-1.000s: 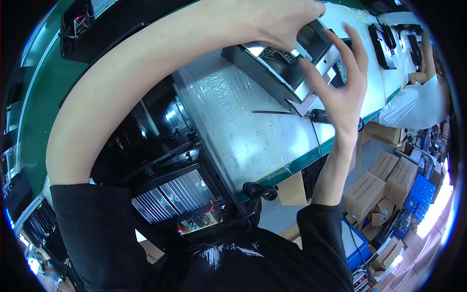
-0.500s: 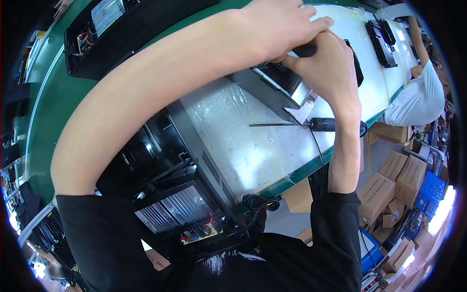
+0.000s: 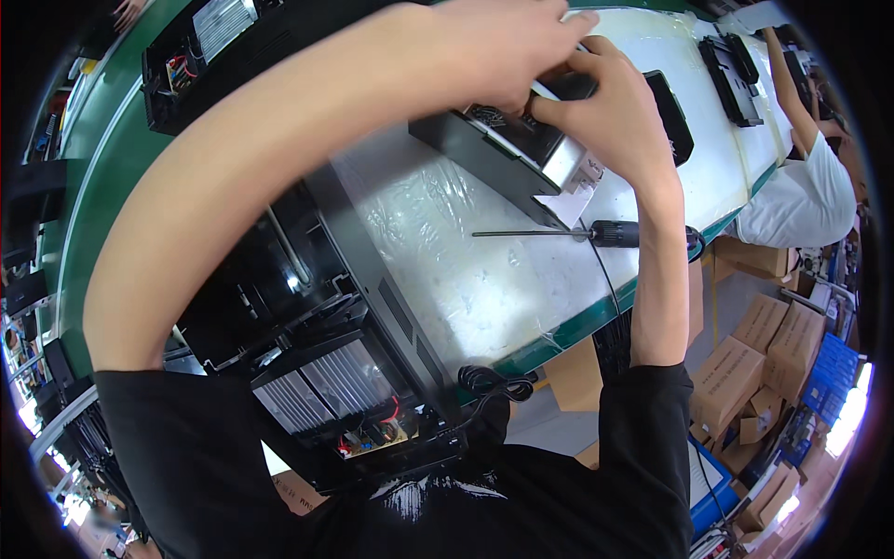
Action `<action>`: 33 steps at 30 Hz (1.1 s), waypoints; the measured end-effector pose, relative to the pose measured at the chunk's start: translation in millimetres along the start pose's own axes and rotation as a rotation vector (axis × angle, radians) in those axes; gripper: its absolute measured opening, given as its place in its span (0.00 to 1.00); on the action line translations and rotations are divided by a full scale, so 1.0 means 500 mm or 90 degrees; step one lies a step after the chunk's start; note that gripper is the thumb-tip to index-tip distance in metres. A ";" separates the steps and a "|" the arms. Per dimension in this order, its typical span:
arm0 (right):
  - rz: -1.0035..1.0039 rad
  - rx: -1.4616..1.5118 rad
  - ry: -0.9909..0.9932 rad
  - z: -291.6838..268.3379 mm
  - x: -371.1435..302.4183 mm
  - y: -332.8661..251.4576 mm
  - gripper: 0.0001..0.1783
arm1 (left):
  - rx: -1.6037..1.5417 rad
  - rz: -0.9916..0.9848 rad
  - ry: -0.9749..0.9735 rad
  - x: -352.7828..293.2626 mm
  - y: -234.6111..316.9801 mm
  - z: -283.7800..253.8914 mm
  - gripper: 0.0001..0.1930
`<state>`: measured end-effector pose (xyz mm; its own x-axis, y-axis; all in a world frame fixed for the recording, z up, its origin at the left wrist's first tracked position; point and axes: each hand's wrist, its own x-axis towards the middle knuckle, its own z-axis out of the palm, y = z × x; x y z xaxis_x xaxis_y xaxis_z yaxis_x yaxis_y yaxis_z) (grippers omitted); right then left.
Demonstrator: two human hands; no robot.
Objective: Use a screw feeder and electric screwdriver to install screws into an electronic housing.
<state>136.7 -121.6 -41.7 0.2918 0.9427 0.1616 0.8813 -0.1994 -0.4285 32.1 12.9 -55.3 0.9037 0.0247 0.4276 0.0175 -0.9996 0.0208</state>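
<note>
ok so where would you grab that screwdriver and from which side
Probably by the thick black handle, from above on the person's near side. It lies flat and crosswise, its thin shaft pointing left and offering less to grip; the person's right forearm hides the handle's rear in this view, so the exposed front part looks easiest.

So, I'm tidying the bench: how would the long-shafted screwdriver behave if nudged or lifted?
The screwdriver would probably roll a little, since its handle looks round, though the cord seeming to trail from its end may check it. Lifted, it would likely feel handle-heavy, as the shaft is comparatively thin. That straight, metallic-looking shaft should stay stiff.
</note>
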 end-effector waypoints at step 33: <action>0.229 0.712 0.472 0.204 -0.120 0.140 0.14 | -0.460 -0.523 0.037 -0.039 -0.001 -0.013 0.20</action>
<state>142.8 -165.0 -171.9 0.8737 0.4559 0.1697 0.0564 0.2514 -0.9662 11.8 12.7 -58.0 0.7091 0.7002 0.0828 0.3327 -0.4358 0.8363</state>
